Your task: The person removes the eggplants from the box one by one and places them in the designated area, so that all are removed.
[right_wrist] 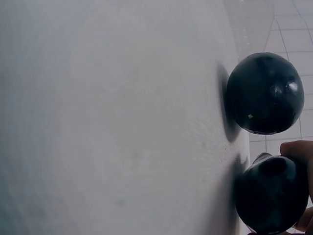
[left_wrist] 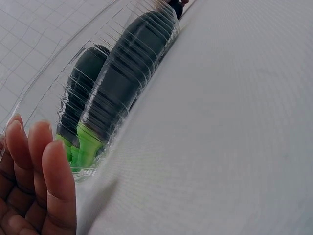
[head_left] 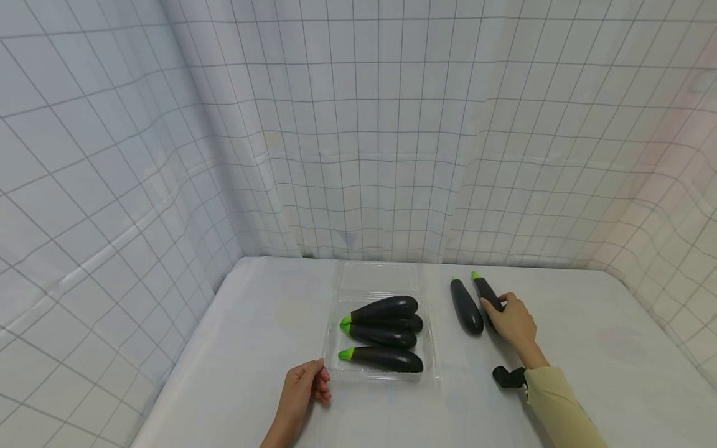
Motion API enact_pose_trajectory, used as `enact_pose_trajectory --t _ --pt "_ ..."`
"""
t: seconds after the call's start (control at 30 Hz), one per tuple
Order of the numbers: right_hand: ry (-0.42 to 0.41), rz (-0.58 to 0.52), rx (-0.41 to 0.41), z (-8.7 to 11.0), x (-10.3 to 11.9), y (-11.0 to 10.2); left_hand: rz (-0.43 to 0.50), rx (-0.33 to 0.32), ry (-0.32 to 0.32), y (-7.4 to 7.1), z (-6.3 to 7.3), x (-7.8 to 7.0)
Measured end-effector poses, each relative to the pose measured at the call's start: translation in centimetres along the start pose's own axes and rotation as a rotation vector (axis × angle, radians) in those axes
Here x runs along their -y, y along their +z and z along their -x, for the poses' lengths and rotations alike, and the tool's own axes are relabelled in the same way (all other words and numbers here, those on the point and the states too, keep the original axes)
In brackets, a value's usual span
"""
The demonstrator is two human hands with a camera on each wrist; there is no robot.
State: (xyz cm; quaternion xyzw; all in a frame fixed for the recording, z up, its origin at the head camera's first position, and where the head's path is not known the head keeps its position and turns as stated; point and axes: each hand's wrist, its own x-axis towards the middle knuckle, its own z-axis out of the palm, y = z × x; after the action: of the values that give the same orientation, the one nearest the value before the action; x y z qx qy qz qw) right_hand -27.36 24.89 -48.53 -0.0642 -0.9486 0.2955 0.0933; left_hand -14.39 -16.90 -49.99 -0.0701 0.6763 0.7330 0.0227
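Note:
A clear plastic clamshell box [head_left: 428,348] stands mid-table with several black eggplants in it, including a front eggplant [head_left: 386,359] lying sideways with its bright green cap to the left. My left hand [head_left: 302,386] is at the box's front left corner, thumb and forefinger at the rim; the other fingers [left_wrist: 58,181] curl loosely in the left wrist view. Off to the right, my right hand [head_left: 511,318] grips an eggplant [head_left: 486,291] around its rounded half, green tip pointing away. In the right wrist view the held eggplant [right_wrist: 271,196] shows its round end.
Just left of the held eggplant lies another eggplant [head_left: 466,306] on the white table [head_left: 235,348]. The box's lid [head_left: 381,275] is folded back behind it. White grid-patterned curtains [head_left: 358,155] hang around the table. A black device [head_left: 508,377] sits at my right wrist.

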Motion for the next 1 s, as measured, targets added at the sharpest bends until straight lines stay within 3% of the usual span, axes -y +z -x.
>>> enact_pose_trajectory --t 1.0 --pt "0.019 0.035 0.063 -0.14 -0.16 0.17 0.011 0.001 0.015 0.13 -0.05 0.21"
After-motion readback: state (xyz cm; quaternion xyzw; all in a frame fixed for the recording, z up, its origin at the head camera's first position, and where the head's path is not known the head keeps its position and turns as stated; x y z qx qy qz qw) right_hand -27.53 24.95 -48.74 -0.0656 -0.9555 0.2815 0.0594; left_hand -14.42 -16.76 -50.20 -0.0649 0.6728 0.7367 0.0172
